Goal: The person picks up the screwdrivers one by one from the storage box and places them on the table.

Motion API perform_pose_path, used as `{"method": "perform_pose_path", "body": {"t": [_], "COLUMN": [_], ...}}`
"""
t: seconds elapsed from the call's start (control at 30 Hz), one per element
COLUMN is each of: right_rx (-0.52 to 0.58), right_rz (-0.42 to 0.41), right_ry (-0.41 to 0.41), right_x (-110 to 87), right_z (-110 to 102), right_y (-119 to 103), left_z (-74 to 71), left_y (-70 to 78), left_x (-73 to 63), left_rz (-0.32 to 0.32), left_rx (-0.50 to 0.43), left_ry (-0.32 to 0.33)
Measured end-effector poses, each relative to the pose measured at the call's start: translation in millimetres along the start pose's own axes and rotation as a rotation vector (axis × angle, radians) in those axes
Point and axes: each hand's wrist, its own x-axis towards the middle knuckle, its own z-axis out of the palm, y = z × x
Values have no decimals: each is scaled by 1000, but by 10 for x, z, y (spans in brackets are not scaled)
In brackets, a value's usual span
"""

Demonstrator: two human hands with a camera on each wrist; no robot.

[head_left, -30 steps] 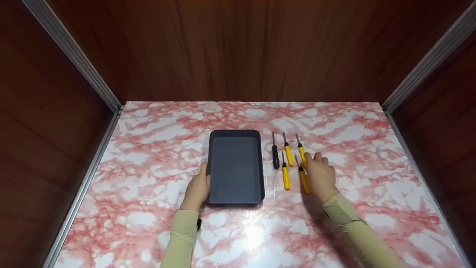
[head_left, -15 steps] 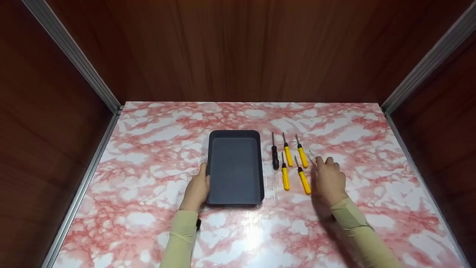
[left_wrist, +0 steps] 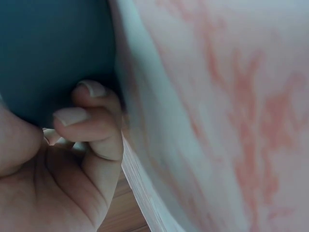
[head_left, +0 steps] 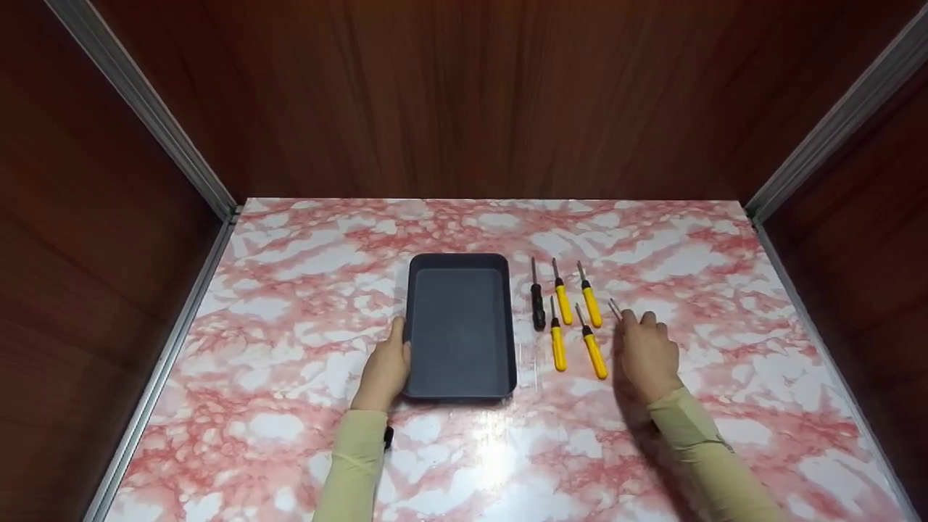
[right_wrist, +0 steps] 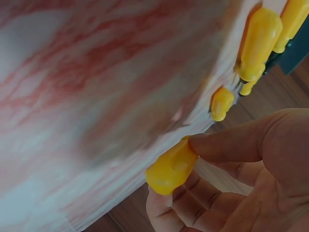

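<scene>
A dark grey rectangular baking pan [head_left: 461, 333] lies lengthwise on the table, nothing inside it. My left hand [head_left: 383, 371] grips its left wall, thumb at the rim; in the left wrist view curled fingers [left_wrist: 89, 123] press against the outside. Right of the pan, my right hand [head_left: 650, 357] pinches a screwdriver by its yellow handle [right_wrist: 171, 169] between thumb and fingers. Only its metal shaft [head_left: 615, 309] shows in the head view, pointing away, close to the tabletop. Whether the tip touches is unclear.
Between pan and right hand lie a black-handled screwdriver [head_left: 537, 304] and several yellow-handled screwdrivers [head_left: 593, 355], in two rough rows with shafts pointing away. The marbled red-and-white table [head_left: 290, 304] is enclosed by brown wood-grain panels [head_left: 464, 101] at back and sides.
My right hand has moved right, away from the yellow screwdrivers, uncovering their handles; a screwdriver shaft now shows at its fingertips. The left hand and pan have stayed put.
</scene>
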Motion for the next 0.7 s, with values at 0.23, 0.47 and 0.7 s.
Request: {"method": "perform_pose_path", "body": {"t": [0.23, 0.47, 0.7], "right_rx": [-4, 11, 62], "right_rz": [17, 27, 10], "right_ry": [-22, -79, -132], "right_x": [-17, -26, -33], "right_z": [43, 39, 30], "right_y": [-2, 4, -28], "left_z": [1, -3, 0], "left_y": [-1, -6, 19], "left_x": [5, 12, 12], "left_rz": [-10, -7, 5], "left_rx": [-5, 0, 6], "left_ry": [-9, -17, -10]}}
